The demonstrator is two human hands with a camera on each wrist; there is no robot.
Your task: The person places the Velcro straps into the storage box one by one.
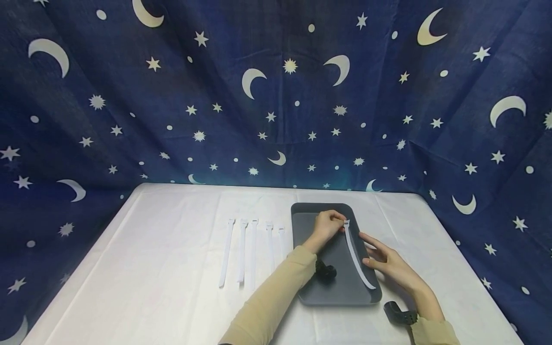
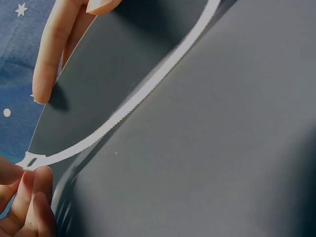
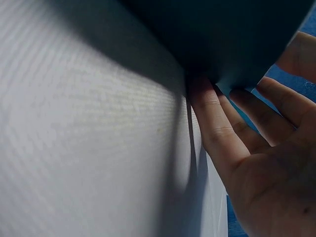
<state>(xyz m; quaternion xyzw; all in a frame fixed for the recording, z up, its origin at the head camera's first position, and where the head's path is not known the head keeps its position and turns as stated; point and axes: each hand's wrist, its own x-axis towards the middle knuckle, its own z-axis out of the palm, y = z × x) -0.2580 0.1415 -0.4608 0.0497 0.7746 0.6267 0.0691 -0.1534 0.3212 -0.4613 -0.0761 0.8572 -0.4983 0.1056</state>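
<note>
In the head view, the left hand (image 1: 325,227) pinches the far, slotted end of a white strap (image 1: 353,254), which runs down the right side inside the gray tray (image 1: 336,291), well right of five similar straps (image 1: 227,254). The left wrist view shows that end between thumb and fingertips while the rest curves loosely, so gripping only the head and letting the length settle flat seems best. In the right wrist view, the right hand's nearly straight fingers touch the tray's outer wall, a sensible light brace; no brand, label or writing is legible in any view.
</note>
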